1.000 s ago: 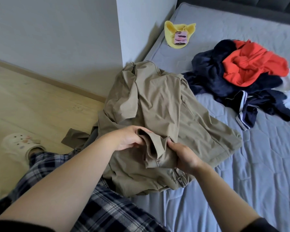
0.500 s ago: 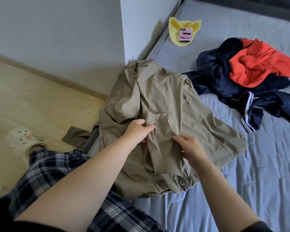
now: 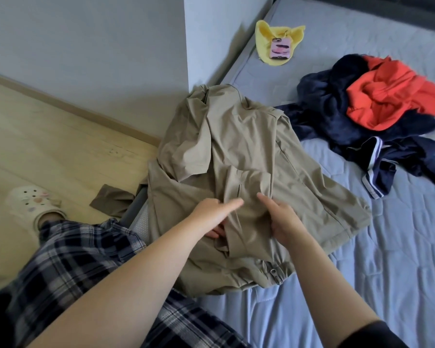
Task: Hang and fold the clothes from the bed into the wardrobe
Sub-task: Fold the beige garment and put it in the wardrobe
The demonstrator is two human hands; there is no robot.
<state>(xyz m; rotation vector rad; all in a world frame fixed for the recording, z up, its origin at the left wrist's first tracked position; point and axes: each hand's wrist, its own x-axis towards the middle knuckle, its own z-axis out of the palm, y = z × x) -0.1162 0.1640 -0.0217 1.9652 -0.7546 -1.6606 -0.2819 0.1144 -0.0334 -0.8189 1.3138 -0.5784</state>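
1. Khaki thin woven jacket lies spread at the bed's near-left corner, collar toward 12 o'clock, drawcord hem toward 6; one sleeve hangs off the edge at 9 o'clock onto the wood floor.
2. Left hand: index finger straight, pointing to 3 o'clock on the cloth; other fingers seem tucked under a fold, cannot tell if they pinch it.
3. Right hand: index extended toward 11 o'clock, remaining fingers curled around a bunched ridge of fabric.
4. Handling, judged: light, limp, slick weave, no stiffness. It will slide and sag, so folds won't hold unless pressed flat.
5. Best hold: both shoulder seams near the collar at 12 o'clock for hanging; hem corners for folding.
6. Grey quilted mattress carries the rest: navy and orange clothes pile at 2 o'clock.
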